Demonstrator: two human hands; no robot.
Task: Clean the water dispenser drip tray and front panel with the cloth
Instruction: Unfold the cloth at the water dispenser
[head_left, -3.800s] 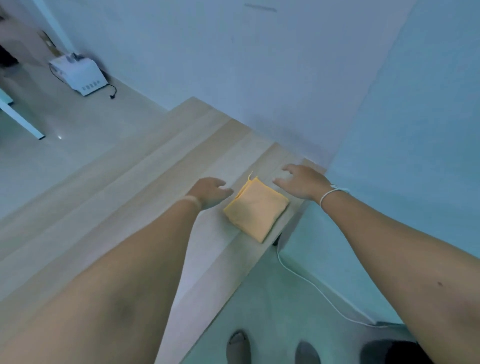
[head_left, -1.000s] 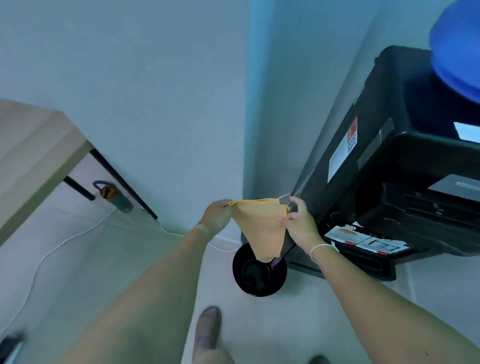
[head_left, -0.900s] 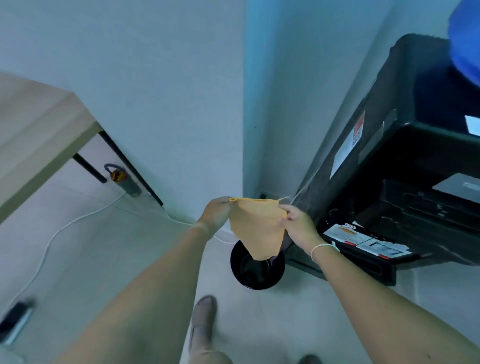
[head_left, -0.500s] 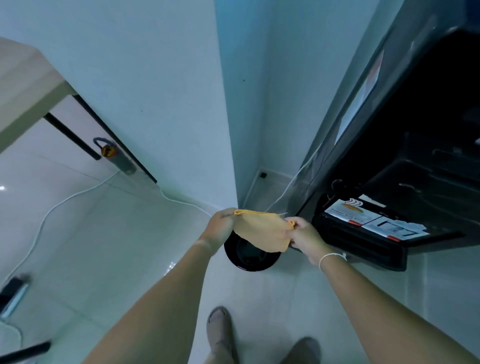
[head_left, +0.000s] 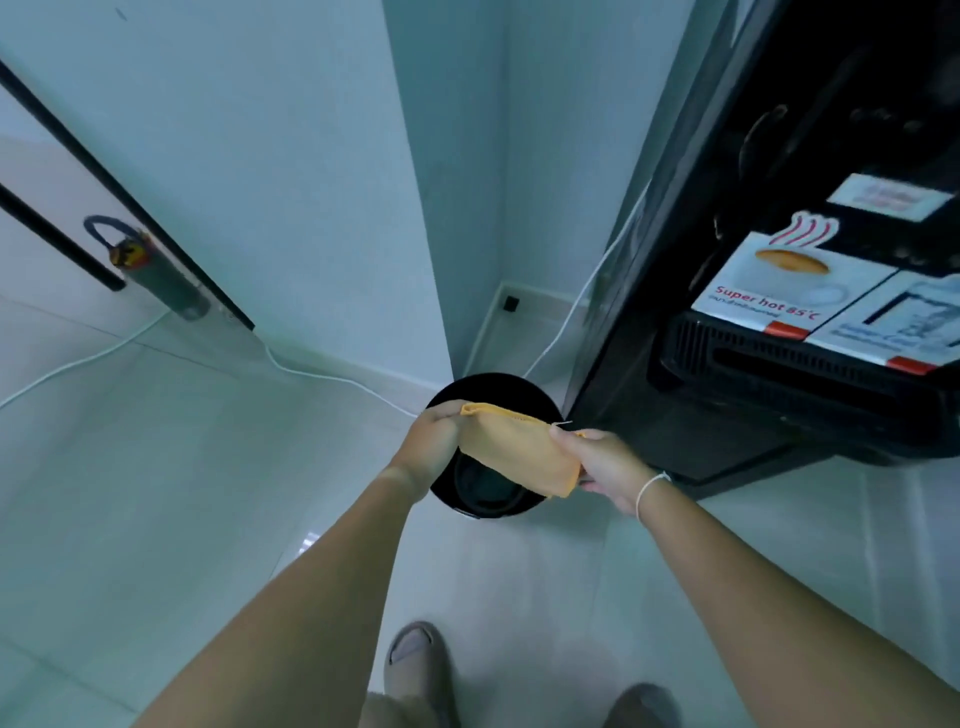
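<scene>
An orange cloth (head_left: 514, 449) is stretched between my two hands, low in front of me. My left hand (head_left: 434, 439) grips its left corner and my right hand (head_left: 600, 462) pinches its right edge. The black water dispenser (head_left: 779, 260) stands to the right. Its slotted drip tray (head_left: 769, 366) juts out below two white stickers (head_left: 769, 291) on the front panel. The cloth hangs left of the dispenser and touches neither the tray nor the panel. The taps above are dark and hard to make out.
A round black bin (head_left: 491, 441) sits on the floor directly under the cloth, beside the dispenser's corner. A white cable (head_left: 322, 374) runs along the wall base. Black table legs (head_left: 130, 197) and a grey bottle (head_left: 161, 280) are at left. My feet (head_left: 415, 654) stand on pale tiles.
I picked the folded cloth off the wooden table, turned to the dispenser and unfolded it between both hands. In the last second my view dropped closer and the cloth came lower over the bin.
</scene>
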